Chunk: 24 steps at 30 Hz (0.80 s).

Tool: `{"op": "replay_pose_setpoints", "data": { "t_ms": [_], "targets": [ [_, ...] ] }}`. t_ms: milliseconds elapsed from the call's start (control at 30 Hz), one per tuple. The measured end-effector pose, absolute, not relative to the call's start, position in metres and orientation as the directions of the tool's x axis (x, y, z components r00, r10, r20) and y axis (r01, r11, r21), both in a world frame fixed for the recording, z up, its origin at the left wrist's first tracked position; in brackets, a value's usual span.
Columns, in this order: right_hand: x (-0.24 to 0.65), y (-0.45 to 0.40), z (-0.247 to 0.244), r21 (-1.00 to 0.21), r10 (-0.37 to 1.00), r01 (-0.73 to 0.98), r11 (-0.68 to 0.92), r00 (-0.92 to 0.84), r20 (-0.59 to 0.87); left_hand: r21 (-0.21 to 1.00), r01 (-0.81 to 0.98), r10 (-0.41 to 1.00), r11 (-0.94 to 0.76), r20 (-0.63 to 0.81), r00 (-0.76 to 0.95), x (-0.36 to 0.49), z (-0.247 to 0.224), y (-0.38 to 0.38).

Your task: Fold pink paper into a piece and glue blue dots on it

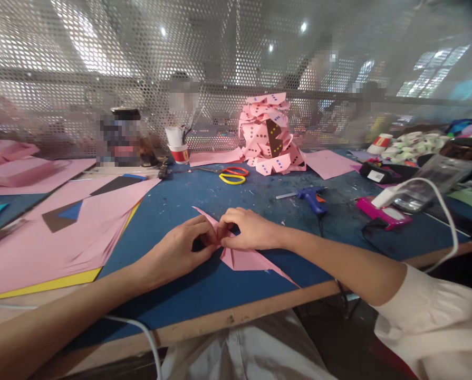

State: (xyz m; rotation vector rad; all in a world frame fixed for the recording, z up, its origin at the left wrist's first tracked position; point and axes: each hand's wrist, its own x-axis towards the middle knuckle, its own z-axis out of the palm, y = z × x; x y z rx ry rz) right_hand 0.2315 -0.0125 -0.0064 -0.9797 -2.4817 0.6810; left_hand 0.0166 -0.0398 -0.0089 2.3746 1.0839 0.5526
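A folded pink paper piece point(246, 259) with long pointed ends lies low over the blue table, near its front edge. My left hand point(186, 245) pinches it from the left, thumb and fingers pressed together on its middle. From the right, my right hand point(248, 228) pinches the same paper, its fingertips touching those of my left hand. One pointed end sticks out behind the hands, another reaches toward the table's front edge. The fingertips hide the paper's middle.
Pink sheets point(77, 232) are stacked at left. Scissors point(234, 174), a blue glue gun point(311, 199) and a magenta device point(384, 214) with a white cable lie behind and right. A pink paper structure point(271, 134) stands at the back, beside a paper cup point(179, 152).
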Motion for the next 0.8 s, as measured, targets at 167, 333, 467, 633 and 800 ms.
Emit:
{"op": "replay_pose_setpoints", "data": {
  "t_ms": [167, 333, 467, 633, 800],
  "targets": [
    [0.2315, -0.0115, -0.0072, -0.556, 0.710, 0.526, 0.643, -0.683, 0.175, 0.565, 0.611, 0.801, -0.554, 0.161, 0.577, 0.0179, -0.0080, -0.0404],
    [0.2313, -0.0124, -0.0067, -0.550, 0.706, 0.525, 0.649, -0.685, 0.180, 0.568, 0.627, 0.815, -0.533, 0.148, 0.560, 0.0189, -0.0090, -0.0391],
    [0.2304, -0.0124, -0.0073, -0.545, 0.713, 0.536, 0.645, -0.678, 0.178, 0.559, 0.634, 0.816, -0.535, 0.148, 0.558, 0.0190, -0.0092, -0.0394],
    [0.2290, -0.0117, -0.0112, -0.529, 0.725, 0.548, 0.648, -0.655, 0.211, 0.547, 0.636, 0.812, -0.545, 0.155, 0.563, 0.0194, -0.0094, -0.0395],
    [0.2265, -0.0121, -0.0135, -0.530, 0.746, 0.567, 0.631, -0.631, 0.214, 0.545, 0.622, 0.800, -0.562, 0.164, 0.578, 0.0193, -0.0108, -0.0380]
  ]
}}
